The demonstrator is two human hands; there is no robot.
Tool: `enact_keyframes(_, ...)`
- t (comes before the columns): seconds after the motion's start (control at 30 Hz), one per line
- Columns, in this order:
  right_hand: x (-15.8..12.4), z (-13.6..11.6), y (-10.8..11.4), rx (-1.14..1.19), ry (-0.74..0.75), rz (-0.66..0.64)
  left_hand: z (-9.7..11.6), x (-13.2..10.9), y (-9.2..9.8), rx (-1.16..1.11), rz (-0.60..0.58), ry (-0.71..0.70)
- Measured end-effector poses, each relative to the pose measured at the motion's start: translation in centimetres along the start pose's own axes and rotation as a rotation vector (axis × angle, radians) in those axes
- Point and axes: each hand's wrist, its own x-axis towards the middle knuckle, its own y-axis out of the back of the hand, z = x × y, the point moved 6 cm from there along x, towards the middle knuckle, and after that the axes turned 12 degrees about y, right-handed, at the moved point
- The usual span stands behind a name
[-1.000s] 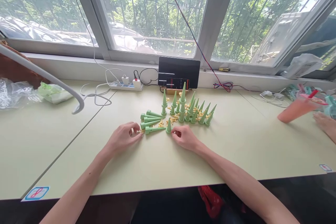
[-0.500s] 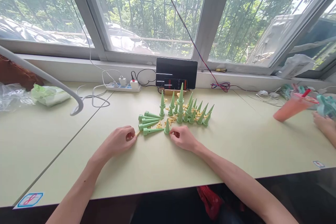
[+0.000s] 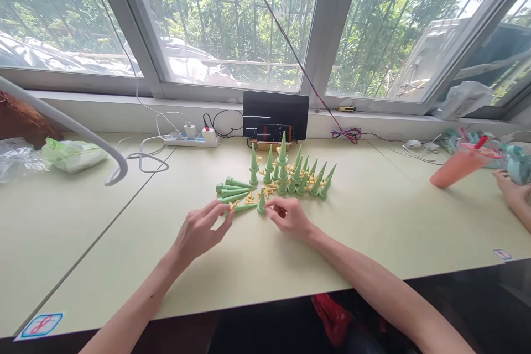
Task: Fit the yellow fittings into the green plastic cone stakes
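My left hand (image 3: 206, 227) pinches a small yellow plastic peg (image 3: 233, 206) between thumb and fingertips, over the green plastic spikes (image 3: 234, 196) that lie on their sides. Close by, my right hand (image 3: 290, 215) rests on the table with thumb and forefinger together. Its fingertips touch the right side of a short green cone (image 3: 261, 202) standing upright; whether they grip the cone or something small is hidden. Behind the hands stand several upright green spikes (image 3: 282, 163), some with collars. Loose yellow pegs (image 3: 270, 189) are scattered among them.
A tablet (image 3: 276, 110) with a phone in front leans at the window wall. Left are a power strip (image 3: 194, 141) and a white curved bar (image 3: 83, 121). On the right a tilted cup with pink drink (image 3: 460, 166) stands near another person's hand (image 3: 514, 193).
My left hand has moved right and slightly up, from beside the lying spikes to over them, with a yellow peg at its fingertips. My right hand stays by the short cone.
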Motion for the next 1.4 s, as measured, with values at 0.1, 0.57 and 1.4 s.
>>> enact_keyframes(0.1,0.1,-0.9,0.6,0.005,0.048,0.064,2.8,0.4,-1.7,-0.024,-0.01,-0.13)
enact_keyframes(0.57,0.2,-0.5,1.7,-0.084,0.015,0.197,6.5,0.2,-7.8,-0.262,-0.205,-0.079)
enact_keyframes(1.4,-0.1,2.2,1.2,-0.224,-0.119,0.03,3.9,2.2,-4.8,-0.41,0.121,0.131)
